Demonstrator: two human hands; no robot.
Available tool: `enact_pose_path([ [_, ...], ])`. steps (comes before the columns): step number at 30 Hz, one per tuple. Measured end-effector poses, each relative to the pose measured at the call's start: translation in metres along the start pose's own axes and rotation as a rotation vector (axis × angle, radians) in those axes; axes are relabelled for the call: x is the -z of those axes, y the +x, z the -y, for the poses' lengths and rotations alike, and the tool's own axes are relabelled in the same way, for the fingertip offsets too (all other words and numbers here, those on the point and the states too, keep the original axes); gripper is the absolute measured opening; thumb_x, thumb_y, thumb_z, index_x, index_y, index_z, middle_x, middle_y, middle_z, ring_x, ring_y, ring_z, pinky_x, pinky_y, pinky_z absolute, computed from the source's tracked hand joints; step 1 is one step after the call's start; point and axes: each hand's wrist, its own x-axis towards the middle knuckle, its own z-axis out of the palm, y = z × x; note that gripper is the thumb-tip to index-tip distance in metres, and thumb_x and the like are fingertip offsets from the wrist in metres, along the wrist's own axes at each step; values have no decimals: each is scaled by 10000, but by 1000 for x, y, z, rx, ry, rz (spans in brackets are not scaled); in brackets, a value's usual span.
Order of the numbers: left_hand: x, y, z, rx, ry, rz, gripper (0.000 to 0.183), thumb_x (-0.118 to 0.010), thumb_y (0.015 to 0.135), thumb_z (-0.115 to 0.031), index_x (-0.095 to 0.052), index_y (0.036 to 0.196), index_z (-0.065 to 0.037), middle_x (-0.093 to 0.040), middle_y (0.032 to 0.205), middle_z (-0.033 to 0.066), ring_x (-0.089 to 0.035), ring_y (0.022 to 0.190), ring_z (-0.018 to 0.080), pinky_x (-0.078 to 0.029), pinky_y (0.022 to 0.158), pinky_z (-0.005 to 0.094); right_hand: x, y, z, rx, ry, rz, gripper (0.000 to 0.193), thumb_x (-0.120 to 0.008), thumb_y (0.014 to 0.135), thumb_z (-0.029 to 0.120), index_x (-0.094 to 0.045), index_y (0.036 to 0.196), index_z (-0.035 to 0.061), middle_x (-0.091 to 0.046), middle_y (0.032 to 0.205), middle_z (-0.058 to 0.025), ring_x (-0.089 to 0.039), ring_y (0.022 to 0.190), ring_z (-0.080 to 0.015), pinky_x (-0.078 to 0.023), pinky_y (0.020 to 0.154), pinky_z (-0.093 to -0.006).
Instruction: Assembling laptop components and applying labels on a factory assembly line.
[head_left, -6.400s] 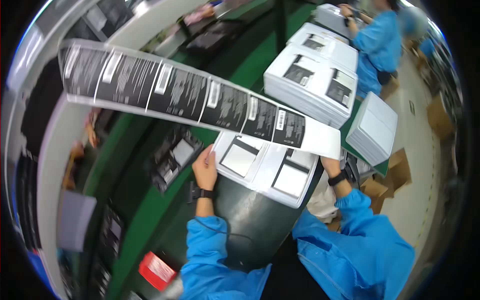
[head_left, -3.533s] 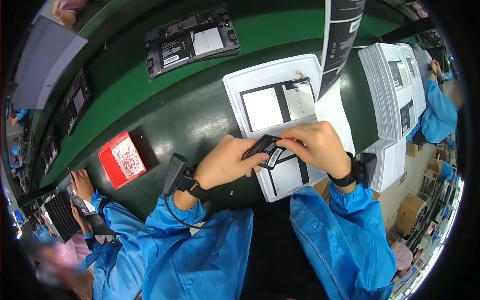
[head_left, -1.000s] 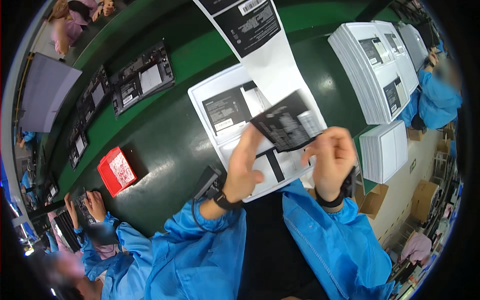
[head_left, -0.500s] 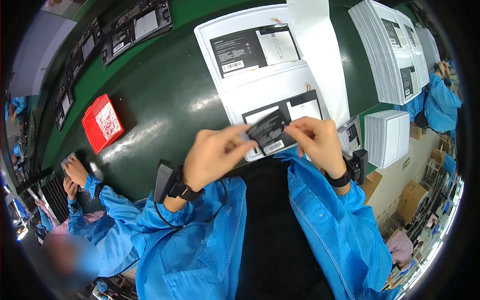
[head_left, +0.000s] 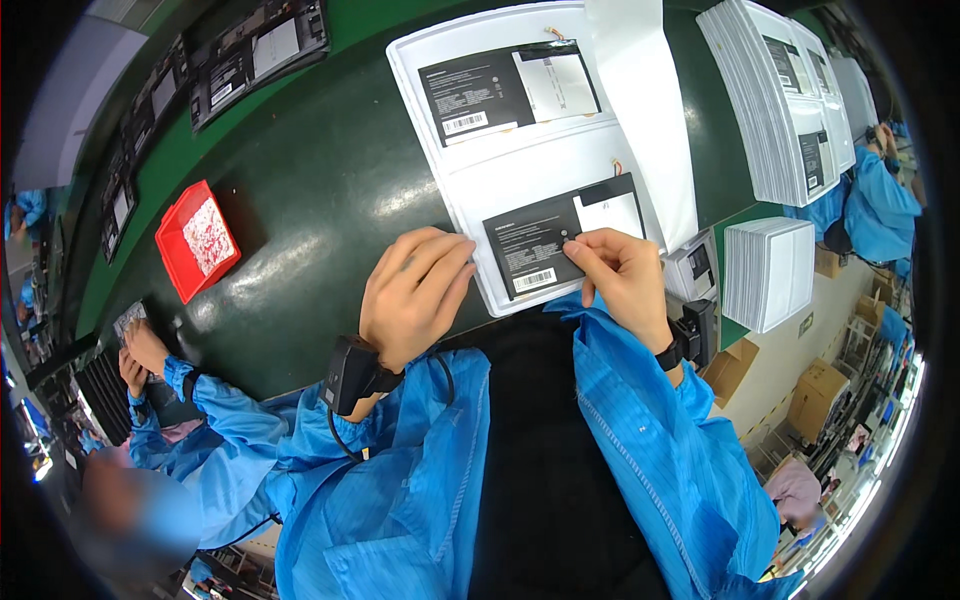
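Note:
In the near compartment of a white plastic tray (head_left: 455, 185) lies a flat battery pack (head_left: 610, 215) with a silvery right part. A black printed label (head_left: 525, 250) with a barcode lies flat over its left part, roughly square with it. My right hand (head_left: 625, 280) pinches or presses the label's right edge between thumb and forefinger. Just left of the tray hovers my left hand (head_left: 415, 295), apart from the label. Its fingers are bent and the tips drawn together; whether something small is between them is unclear. A similar battery (head_left: 510, 90) fills the far compartment.
A white sheet (head_left: 645, 110) hangs over the tray's right side. Stacked white trays (head_left: 750, 120) and a smaller stack (head_left: 770, 275) stand at right. A red bin (head_left: 198, 242) sits left, dark device housings (head_left: 255, 60) far left. A co-worker's hands (head_left: 143, 350) work at lower left.
The black label, tilted between both hands before, now lies flat on the near battery. My left hand has let go of it and drawn back left; my right fingers stay at its edge.

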Motion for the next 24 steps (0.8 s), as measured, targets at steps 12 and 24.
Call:
enact_pose_path([
  [12,-19,9,-2,-192,255,222,368,-715,743,5,-735,1106,-50,-658,1282,65,-609,1163,324,-522,938,435,8,-1,9,17,-157,23,195,-716,948,93,-724,996,-96,-698,666,-71,-573,456,-81,-419,435,-230],
  [24,-86,30,-47,-357,-208,463,850,-814,804,-434,-487,1435,34,-424,1535,238,-412,1426,401,-353,1176,478,67,68,-19,597,-832,-698,299,-767,882,130,-713,1120,-43,-670,1281,-174,-672,1092,-361,-537,913,-388],
])
